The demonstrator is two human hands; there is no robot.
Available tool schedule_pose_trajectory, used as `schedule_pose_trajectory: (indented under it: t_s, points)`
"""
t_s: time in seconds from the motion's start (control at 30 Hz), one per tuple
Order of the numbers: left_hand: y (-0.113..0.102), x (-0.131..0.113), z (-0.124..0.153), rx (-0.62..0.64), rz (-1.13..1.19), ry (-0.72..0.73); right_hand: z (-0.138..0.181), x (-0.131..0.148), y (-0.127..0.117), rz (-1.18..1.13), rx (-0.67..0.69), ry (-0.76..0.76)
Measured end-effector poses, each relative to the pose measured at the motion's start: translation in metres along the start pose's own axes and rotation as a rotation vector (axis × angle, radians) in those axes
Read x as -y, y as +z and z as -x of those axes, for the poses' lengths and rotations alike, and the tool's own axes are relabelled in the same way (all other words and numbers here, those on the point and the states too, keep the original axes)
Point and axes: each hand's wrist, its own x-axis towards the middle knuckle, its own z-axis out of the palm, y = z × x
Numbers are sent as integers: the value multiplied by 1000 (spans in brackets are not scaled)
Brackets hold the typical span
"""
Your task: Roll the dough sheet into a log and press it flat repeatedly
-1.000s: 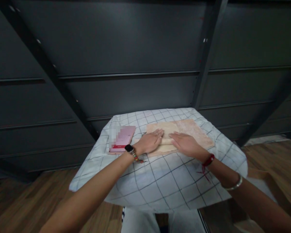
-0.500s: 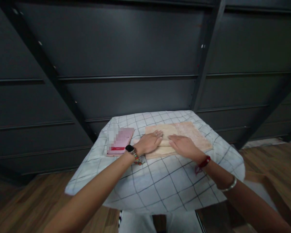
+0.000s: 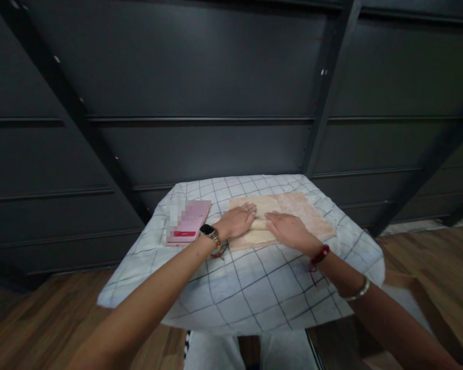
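My left hand [image 3: 237, 221] lies flat, fingers stretched out, on a pale cream roll or rod [image 3: 259, 225]. My right hand [image 3: 289, 228] rests palm down on the same roll, also with its fingers extended. Whether this is a rolling pin or rolled-up material I cannot tell, since both hands cover its ends. Beneath it spreads a thin cream sheet [image 3: 268, 205], lying on a larger peach-coloured cloth or mat [image 3: 310, 213]. A short gap between the hands shows the roll's middle.
Left of my left hand lies a pink book or flat box [image 3: 195, 218], partly blurred out. A white checked cloth [image 3: 254, 293] covers the table. Behind rises a dark panelled wall [image 3: 208, 149]. An open cardboard box [image 3: 412, 303] stands on the floor at right.
The view has shifted slightly, moving the table and things a little left and up. Both hands stay on the roll in nearly the same place.
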Motion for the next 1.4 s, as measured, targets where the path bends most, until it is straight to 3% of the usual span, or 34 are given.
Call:
schedule_pose_trajectory:
  t_s: [0.17, 0.4, 0.67, 0.93, 1.13, 1.27, 1.4]
  points:
    - [-2, 6, -24, 45, 36, -94, -20, -8, -2, 16, 82, 44]
    - [1, -1, 25, 58, 33, 95, 22, 13, 2, -11, -82, -64]
    - [-1, 8, -18, 34, 8, -54, -15, -2, -3, 12, 52, 67]
    - [-2, -11, 52, -42, 39, 90, 29, 25, -3, -37, -156, -109]
    - [5, -13, 67, -80, 33, 110, 36, 36, 4, 10, -209, -100]
    - [6, -7, 59, -90, 19, 157, 33, 31, 8, 44, -227, -155]
    - [5, -5, 35, -100, 4, 82, 18, 21, 5, 63, -132, -104]
